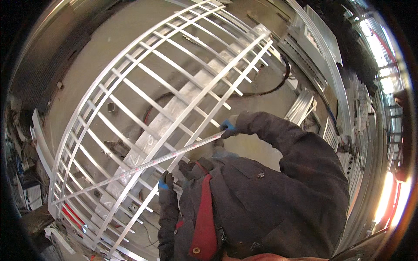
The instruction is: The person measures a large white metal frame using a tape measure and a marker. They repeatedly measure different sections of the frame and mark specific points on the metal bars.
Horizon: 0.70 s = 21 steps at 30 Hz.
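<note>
In the head view, the right arm [285, 135] is bending out at the elbow, and the right hand [228, 126] is pinching the near end of a long measuring tape [143, 166]. The tape is slanting across a big silver frame [187, 109]. The left hand [166, 180] is curling by the frame's near edge; I cannot tell if its grip is holding anything

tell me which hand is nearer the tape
Right. The right hand holds the near end of the tape; the left hand is apart from it, by the frame's near rail.
</note>
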Tool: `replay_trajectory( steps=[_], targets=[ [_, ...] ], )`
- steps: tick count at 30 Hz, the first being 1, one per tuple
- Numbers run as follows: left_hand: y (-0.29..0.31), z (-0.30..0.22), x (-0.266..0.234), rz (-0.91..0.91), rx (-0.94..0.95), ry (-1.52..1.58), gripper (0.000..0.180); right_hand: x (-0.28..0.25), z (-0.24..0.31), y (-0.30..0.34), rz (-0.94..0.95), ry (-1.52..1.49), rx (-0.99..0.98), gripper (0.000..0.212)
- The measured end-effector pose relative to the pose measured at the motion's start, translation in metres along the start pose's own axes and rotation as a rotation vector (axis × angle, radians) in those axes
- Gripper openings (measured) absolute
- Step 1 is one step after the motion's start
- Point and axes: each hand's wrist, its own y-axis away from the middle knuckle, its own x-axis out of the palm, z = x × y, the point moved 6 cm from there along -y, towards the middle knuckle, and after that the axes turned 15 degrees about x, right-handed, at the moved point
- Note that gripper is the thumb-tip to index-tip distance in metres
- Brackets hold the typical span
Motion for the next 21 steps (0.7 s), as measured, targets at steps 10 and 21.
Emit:
replay_trajectory(
  steps=[10, 21],
  targets=[
    [-0.07, -0.006, 0.237, 0.419, 0.022, -0.374, 0.047, -0.061, -0.236, 0.009, -0.197, -0.174, -0.041, 0.042],
    [-0.113, -0.069, 0.529, 0.658, 0.086, -0.605, 0.049, -0.17, -0.46, 0.047, -0.472, -0.133, -0.012, 0.04]
  ],
)
